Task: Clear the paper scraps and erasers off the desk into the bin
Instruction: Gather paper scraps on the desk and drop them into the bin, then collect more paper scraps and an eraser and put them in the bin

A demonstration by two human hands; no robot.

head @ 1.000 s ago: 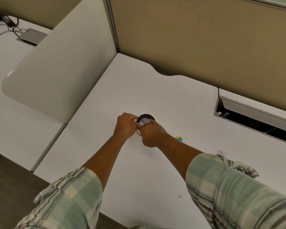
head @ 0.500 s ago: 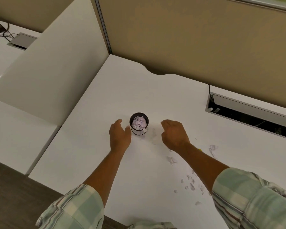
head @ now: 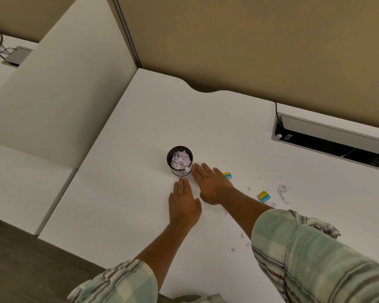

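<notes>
A small black mesh bin (head: 179,160) stands upright on the white desk (head: 123,193), stuffed with crumpled paper. My left hand (head: 184,204) lies flat and empty just in front of the bin. My right hand (head: 210,182) is flat and empty too, its fingertips beside the bin's right wall. One yellow-and-blue eraser (head: 228,176) peeks out behind my right hand; a second eraser (head: 263,196) lies further right. A crumpled paper scrap (head: 283,192) sits near it, and several tiny scraps (head: 242,236) dot the desk by my right forearm.
A cable tray slot (head: 328,141) is cut into the desk at the back right. A beige partition wall (head: 249,44) runs behind, and a white divider panel (head: 59,95) stands at the left. The desk's front edge (head: 59,243) drops to dark floor.
Both hands let go of the paper over the bin, spread apart, then came together flat on the desk in front and to the right of the bin. The erasers have come into view.
</notes>
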